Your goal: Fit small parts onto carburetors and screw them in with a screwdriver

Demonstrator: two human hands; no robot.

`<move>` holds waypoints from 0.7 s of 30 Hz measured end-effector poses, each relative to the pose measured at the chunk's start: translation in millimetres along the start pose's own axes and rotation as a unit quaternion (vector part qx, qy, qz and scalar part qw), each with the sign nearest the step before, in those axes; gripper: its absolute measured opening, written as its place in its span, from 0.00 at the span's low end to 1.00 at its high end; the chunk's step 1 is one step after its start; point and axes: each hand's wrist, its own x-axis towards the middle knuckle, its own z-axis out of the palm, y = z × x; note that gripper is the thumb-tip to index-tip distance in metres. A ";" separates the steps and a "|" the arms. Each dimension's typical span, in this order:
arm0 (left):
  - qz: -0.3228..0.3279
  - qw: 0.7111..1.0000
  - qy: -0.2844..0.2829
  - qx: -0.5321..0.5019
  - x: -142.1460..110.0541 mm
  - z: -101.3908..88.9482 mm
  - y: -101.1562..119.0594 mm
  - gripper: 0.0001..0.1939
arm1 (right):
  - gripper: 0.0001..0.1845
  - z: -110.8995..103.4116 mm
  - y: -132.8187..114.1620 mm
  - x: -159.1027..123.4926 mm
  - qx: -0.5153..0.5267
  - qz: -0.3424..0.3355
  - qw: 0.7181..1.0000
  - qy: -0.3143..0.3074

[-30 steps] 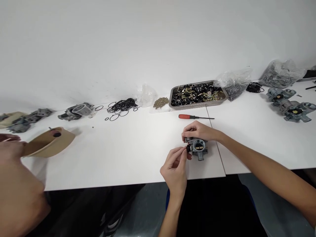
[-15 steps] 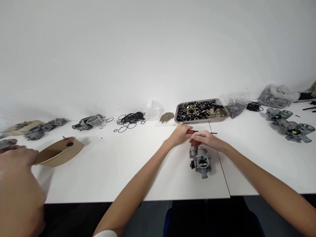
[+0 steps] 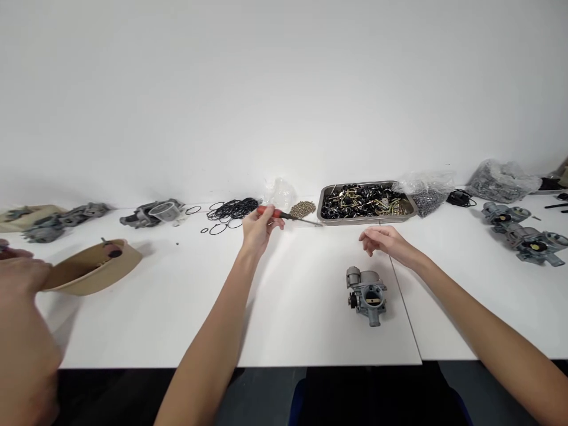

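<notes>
My left hand [image 3: 258, 231] is closed around the red handle of a screwdriver [image 3: 277, 213], whose dark shaft points right toward the metal tray. It hovers beside the black rubber rings [image 3: 235, 210] and a small pile of brass parts [image 3: 303, 209]. My right hand [image 3: 379, 239] hangs above the table in front of the tray, its fingers loosely bent and apart, with nothing visible in them. Below it a grey metal carburetor [image 3: 369, 296] stands on the white table, a round bore facing me. Neither hand touches it.
The metal tray [image 3: 368, 221] holds many small black and brass parts. Plastic bags of parts [image 3: 503, 180] lie at the back right, near more carburetors [image 3: 535, 242]. On the left, another person's hand [image 3: 20, 272] is beside a tan container [image 3: 106, 278]; further carburetor bodies [image 3: 148, 214] lie behind.
My left hand has moved left with the screwdriver, away from my right hand. My right hand has separated from the carburetor. The other person's hand has shifted slightly left.
</notes>
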 end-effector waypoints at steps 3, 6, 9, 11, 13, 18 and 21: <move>0.016 0.995 0.103 -0.012 5.1 -15.7 -10.3 0.15 | 0.24 -8.5 -6.3 -2.4 -0.027 -0.015 0.999 0.043; 0.022 0.991 0.130 0.002 5.6 -19.2 -16.7 0.14 | 0.22 -24.6 -19.1 -5.1 -0.066 -0.057 0.988 0.124; 0.033 0.992 0.124 0.013 5.7 -16.7 -17.3 0.15 | 0.18 -45.4 -34.2 0.7 -0.139 -0.072 0.965 0.210; 0.039 0.991 0.122 0.021 5.7 -15.4 -16.1 0.15 | 0.14 -58.9 -42.4 12.8 -0.236 -0.053 0.940 0.239; 0.045 0.991 0.125 0.031 5.6 -15.3 -14.7 0.15 | 0.11 -70.4 -46.6 30.3 -0.351 -0.027 0.907 0.232; 0.067 0.987 0.135 0.058 4.9 -17.0 -12.9 0.14 | 0.10 -86.2 -33.6 72.1 -0.501 0.042 0.849 0.161; 0.083 0.985 0.136 0.063 4.4 -16.7 -12.4 0.13 | 0.07 -91.6 -19.6 82.1 -0.500 0.051 0.849 0.161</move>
